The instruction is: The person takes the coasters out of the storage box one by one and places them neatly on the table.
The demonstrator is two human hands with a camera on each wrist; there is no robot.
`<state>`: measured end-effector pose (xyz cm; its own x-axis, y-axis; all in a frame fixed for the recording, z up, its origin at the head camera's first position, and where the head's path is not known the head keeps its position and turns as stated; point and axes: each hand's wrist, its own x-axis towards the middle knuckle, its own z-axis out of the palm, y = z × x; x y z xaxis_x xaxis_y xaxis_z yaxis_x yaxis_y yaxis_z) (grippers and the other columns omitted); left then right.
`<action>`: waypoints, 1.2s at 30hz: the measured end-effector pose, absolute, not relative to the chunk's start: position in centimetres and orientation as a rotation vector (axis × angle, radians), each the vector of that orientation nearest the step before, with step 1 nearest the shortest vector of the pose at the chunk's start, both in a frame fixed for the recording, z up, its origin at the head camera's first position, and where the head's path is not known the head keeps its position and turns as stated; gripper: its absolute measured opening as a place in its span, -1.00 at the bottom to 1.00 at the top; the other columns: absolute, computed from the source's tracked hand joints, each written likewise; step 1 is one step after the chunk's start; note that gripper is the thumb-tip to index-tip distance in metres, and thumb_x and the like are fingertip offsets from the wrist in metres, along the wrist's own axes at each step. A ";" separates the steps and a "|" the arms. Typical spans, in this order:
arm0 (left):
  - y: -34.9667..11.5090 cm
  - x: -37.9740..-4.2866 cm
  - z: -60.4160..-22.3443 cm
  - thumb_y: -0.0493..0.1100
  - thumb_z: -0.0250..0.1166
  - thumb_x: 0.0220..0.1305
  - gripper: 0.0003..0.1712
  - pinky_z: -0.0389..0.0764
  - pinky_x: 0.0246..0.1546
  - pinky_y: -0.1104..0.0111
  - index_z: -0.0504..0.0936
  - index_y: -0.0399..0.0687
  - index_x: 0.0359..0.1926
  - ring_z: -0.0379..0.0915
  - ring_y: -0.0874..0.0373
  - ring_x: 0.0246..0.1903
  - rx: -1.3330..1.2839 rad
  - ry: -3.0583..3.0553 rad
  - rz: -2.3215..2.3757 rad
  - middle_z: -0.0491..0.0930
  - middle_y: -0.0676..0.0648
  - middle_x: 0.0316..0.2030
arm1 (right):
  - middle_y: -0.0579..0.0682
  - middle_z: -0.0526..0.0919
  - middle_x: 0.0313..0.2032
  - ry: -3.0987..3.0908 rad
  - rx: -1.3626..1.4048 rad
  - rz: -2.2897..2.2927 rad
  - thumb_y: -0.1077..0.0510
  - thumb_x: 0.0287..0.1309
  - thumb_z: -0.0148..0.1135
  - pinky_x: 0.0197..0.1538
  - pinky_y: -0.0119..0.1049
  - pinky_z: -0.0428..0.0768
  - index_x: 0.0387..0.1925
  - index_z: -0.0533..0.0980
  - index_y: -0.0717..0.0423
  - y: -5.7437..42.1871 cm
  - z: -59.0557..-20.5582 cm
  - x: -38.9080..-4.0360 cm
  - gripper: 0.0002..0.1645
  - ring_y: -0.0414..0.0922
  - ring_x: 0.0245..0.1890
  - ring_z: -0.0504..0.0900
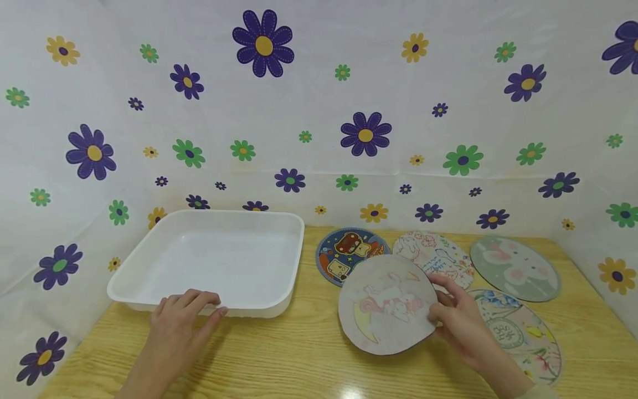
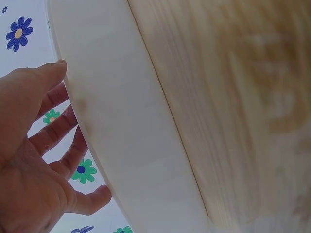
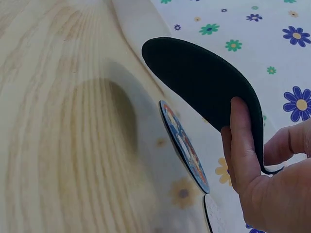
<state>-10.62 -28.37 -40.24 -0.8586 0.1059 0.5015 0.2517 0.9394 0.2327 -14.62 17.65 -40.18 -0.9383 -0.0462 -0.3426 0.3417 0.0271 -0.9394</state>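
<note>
My right hand [image 1: 461, 321] pinches a round mouse pad [image 1: 386, 307] by its right edge, thumb on the printed face. The pad is pale, with a pink-maned unicorn and yellow moons, and is held above the table. In the right wrist view, its black underside [image 3: 194, 77] bows, with fingers beneath. At the front of a white tray [image 1: 279, 307], my left hand [image 1: 176, 324] holds the rim, fingers over the edge and thumb along the outside. Seen from the left wrist, the tray's outer wall [image 2: 121, 116] stands beside the thumb and fingers.
Behind and right of the held pad lie a dark blue cartoon pad [image 1: 331, 255], a white floral pad [image 1: 438, 257], a green rabbit pad [image 1: 515, 271] and a pink floral pad [image 1: 535, 338]. They lie on a wooden table [image 1: 279, 354] before a flower-print cloth [image 1: 309, 94].
</note>
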 end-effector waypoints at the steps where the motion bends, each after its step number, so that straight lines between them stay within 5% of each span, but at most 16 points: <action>1: -28.4 -10.6 -40.2 -0.11 0.56 0.12 -0.77 0.46 -0.17 -0.03 0.69 0.11 -0.22 0.59 -0.14 -0.17 -0.255 -2.597 -0.400 0.72 0.02 -0.21 | 0.24 0.30 0.41 2.039 0.307 -1.978 0.46 0.15 0.00 -0.21 -0.23 0.66 0.56 0.06 -0.04 17.7 -40.2 -14.5 -0.04 -0.06 -0.05 0.56; 24: -28.3 -10.6 -40.1 -0.10 0.55 0.13 -0.78 0.44 -0.17 0.00 0.69 0.10 -0.23 0.60 -0.15 -0.17 -0.254 -2.610 -0.392 0.73 0.01 -0.21 | 0.43 0.29 0.31 2.224 0.394 -1.603 0.44 0.14 0.00 -0.19 -0.21 0.66 0.58 -0.08 0.17 18.4 -40.7 -14.4 -0.01 0.04 -0.05 0.55; 32: -28.4 -10.6 -40.2 -0.11 0.55 0.13 -0.78 0.43 -0.17 0.01 0.69 0.11 -0.23 0.60 -0.14 -0.17 -0.262 -2.606 -0.402 0.72 0.02 -0.21 | 0.54 0.15 0.44 2.277 0.379 -1.433 0.41 0.10 0.08 0.13 -0.04 0.64 0.58 -0.09 0.23 19.2 -41.7 -14.3 0.03 0.24 0.23 0.46; 36: -28.4 -10.5 -40.2 -0.12 0.55 0.12 -0.78 0.42 -0.17 0.04 0.68 0.11 -0.24 0.59 -0.14 -0.18 -0.275 -2.585 -0.407 0.72 0.03 -0.22 | 0.56 0.17 0.42 2.294 0.388 -1.412 0.39 0.11 0.09 0.01 -0.07 0.71 0.56 -0.05 0.28 19.5 -42.1 -14.3 0.00 0.19 0.11 0.55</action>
